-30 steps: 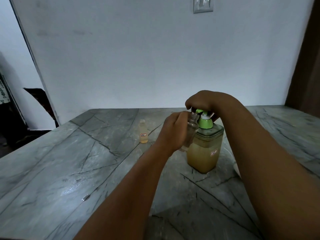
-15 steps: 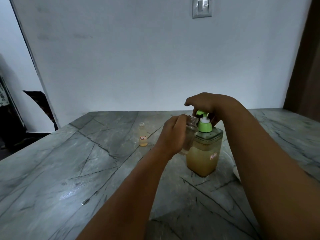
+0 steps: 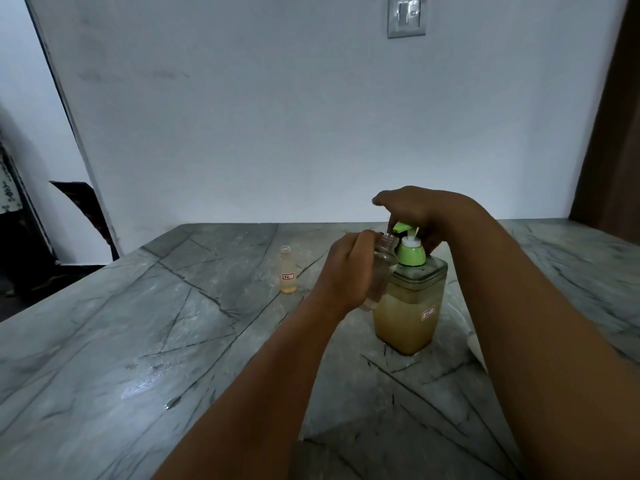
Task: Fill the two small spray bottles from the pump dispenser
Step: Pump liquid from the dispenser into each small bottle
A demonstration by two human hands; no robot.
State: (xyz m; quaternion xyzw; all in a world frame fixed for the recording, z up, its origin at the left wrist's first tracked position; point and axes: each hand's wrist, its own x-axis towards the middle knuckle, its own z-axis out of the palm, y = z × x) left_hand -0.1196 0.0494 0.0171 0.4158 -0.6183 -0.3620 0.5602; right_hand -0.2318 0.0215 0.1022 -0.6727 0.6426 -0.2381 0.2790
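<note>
A square pump dispenser (image 3: pixel 408 313) of amber liquid with a green pump head stands on the grey marble table (image 3: pixel 173 341). My right hand (image 3: pixel 415 209) rests on top of the green pump head, fingers curved over it. My left hand (image 3: pixel 346 271) grips a small clear bottle (image 3: pixel 382 268), tilted with its open neck right under the green spout. A second small bottle (image 3: pixel 288 270), uncapped, holding amber liquid and bearing a small label, stands on the table to the left.
A white wall runs behind the table's far edge, with a light switch (image 3: pixel 406 16) high up. A dark doorway and floor lie off the table's left edge. A brown door or panel (image 3: pixel 613 133) stands at the right.
The pump head has risen since a second ago, with my right hand riding up on it. My left hand keeps the clear bottle at the spout.
</note>
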